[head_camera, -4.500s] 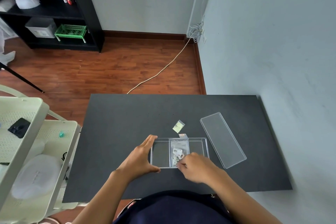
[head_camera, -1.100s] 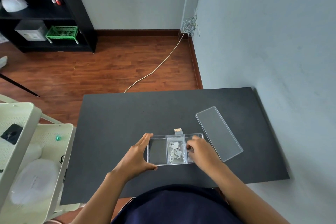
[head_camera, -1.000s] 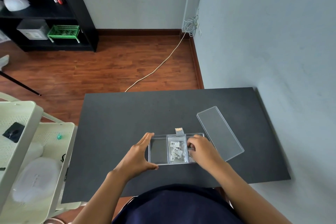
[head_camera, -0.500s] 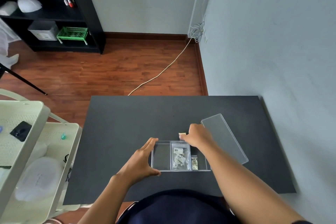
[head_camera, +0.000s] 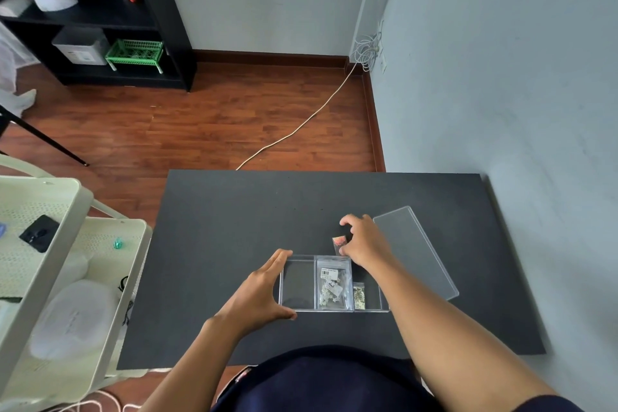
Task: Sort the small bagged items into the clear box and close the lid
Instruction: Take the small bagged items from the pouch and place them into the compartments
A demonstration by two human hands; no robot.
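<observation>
Black tabletop (head_camera: 234, 227) carries one clear box (head_camera: 297, 308) with three compartments: the left hand (head_camera: 257, 298) clasps its left end, one bag (head_camera: 332, 281) lies in the middle compartment and one smaller bag (head_camera: 359, 296) in the right. Just beyond the box, the right hand (head_camera: 363, 241) has its fingers spread apart over a third, pinkish bag (head_camera: 338, 241), partly hidden, and I cannot tell if they touch it. One lid (head_camera: 414, 251) lies flat at the right.
</observation>
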